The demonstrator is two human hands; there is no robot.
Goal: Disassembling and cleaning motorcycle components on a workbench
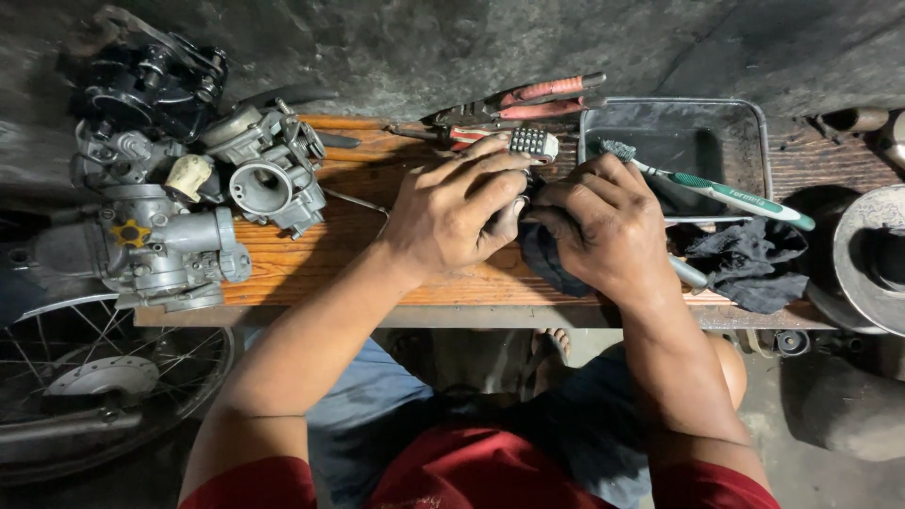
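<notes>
Dark cloth (pixel 545 259) is bunched between both hands at the middle of the wooden bench (pixel 330 254). The left hand (pixel 452 212) curls over from the left, fingers closed against the cloth and a small part hidden inside it (too buried to tell what it is). The right hand (pixel 603 231) is clamped around the cloth from the other side, knuckles up, thumb pressing in, a grip that looks set for rubbing the part clean. So the cloth sits right under the fingertips, held just above the bench edge, over the lap.

Just behind the hands lie red-handled pliers (pixel 528 99) and a toothbrush (pixel 716 188) propped across a metal tray (pixel 764 141), all near for reaching. Carburettors (pixel 189 207) crowd the left end, well apart. Another rag (pixel 745 264) lies just right of the right hand.
</notes>
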